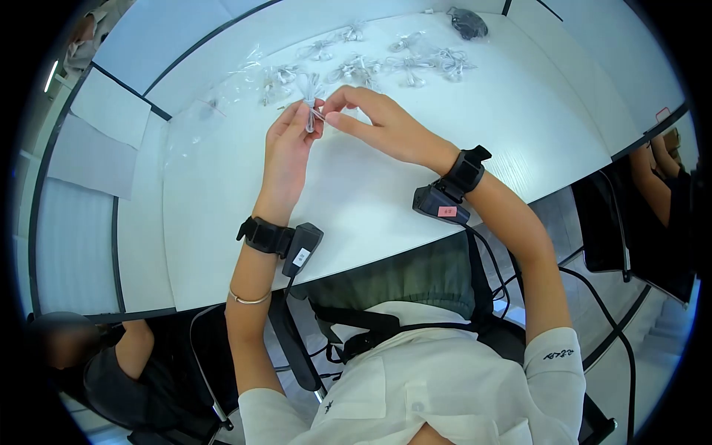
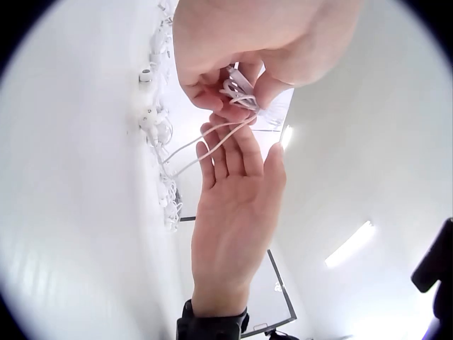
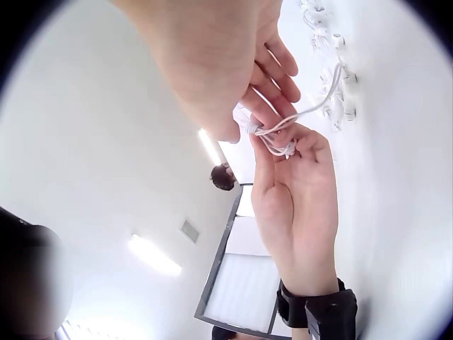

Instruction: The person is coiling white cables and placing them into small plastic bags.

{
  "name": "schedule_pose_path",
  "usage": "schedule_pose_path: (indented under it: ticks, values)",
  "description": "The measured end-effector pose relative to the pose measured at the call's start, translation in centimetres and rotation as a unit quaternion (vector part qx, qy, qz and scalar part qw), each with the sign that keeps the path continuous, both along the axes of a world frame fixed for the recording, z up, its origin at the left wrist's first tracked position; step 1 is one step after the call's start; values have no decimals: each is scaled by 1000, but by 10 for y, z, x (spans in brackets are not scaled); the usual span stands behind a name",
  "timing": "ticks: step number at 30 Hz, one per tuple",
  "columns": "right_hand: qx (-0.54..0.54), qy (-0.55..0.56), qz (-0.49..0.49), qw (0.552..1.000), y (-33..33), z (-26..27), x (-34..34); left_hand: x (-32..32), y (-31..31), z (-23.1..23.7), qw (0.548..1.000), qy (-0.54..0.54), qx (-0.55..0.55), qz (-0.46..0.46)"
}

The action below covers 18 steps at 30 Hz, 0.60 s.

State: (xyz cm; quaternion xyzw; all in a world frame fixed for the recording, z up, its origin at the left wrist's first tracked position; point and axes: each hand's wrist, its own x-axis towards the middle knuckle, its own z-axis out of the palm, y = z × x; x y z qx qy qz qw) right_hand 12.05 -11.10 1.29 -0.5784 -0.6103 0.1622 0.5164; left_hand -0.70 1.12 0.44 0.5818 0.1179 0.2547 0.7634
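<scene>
A white cable bundle [image 1: 311,111] is pinched between the thumb and fingers of the left hand [image 1: 289,148]. In the left wrist view the coiled cable [image 2: 239,91] shows at that hand's fingertips, with two strands trailing from it. The right hand [image 1: 389,127] is just right of the bundle, its fingers extended and slightly bent. The left wrist view shows the right hand [image 2: 237,205] palm up, strands crossing its fingers. From the right wrist view, the cable [image 3: 272,134] lies between both hands, and a loop stretches toward the table side.
Several white cable bundles [image 1: 356,70] lie along the back of the white table [image 1: 356,200]. A black object [image 1: 468,24] sits at the back right. Clear plastic bags [image 1: 211,107] lie at the left. Panels border the table, and other people sit at both sides.
</scene>
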Motion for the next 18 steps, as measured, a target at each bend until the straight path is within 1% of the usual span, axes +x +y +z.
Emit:
schedule_pose_path:
  ticks: [3,5,9,12,15,16,17,18]
  values:
    - [-40,43,13,998,1,-3,2,1,-4,2,998,25,64,6]
    - [-40,88,14,995,2,-7,1,2,-9,3,994,32,109,8]
    - [-72,188,47,978,4,-11,-1,3,-12,2,996,32,81,15]
    - [-105,213,53,970,6,-15,2,3,-12,-3,996,49,72,13]
    - [-109,193,30,975,4,-10,4,3,-8,-6,998,45,54,1]
    - [-52,194,15,980,6,-13,2,3,-9,-5,998,42,41,-2]
    - [-52,183,10,982,9,-17,4,3,-10,-2,998,60,29,13]
    - [-52,171,5,984,10,-18,6,4,-10,-3,999,46,7,15]
